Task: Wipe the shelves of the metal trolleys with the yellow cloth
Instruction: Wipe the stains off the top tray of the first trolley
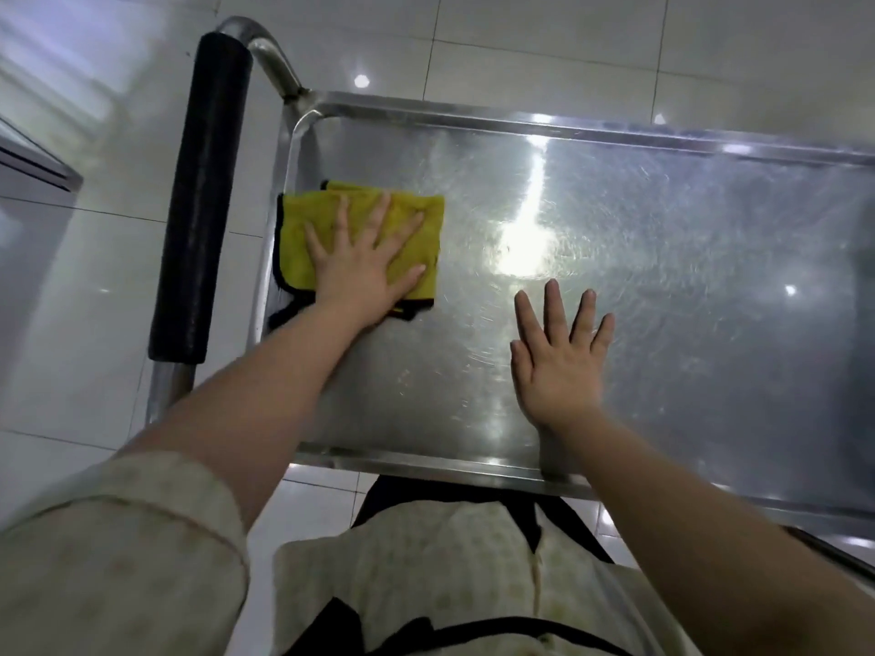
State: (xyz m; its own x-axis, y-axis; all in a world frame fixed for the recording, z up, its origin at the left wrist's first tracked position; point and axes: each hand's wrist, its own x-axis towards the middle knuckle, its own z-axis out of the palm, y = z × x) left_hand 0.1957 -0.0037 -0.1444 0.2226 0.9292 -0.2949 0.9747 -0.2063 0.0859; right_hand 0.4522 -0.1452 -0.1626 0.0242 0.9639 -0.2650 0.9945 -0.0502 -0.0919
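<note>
Currently folded yellow microfibre cloth (298, 239) sits at 9 o'clock end of scratched steel trolley shelf (686, 286), left hand (360, 272) flat on it; right hand (556, 366) flat, empty. Soft, light, likely bunches; press mid-fold.

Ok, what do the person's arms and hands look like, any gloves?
No gloves, rings or watch: the left hand and right hand are bare. A pale cream, faintly patterned fabric sleeve ends near the left elbow; the right forearm is bare.

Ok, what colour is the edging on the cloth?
Black, round the yellow cloth; it shows best in the head view, along the left edge.
</note>
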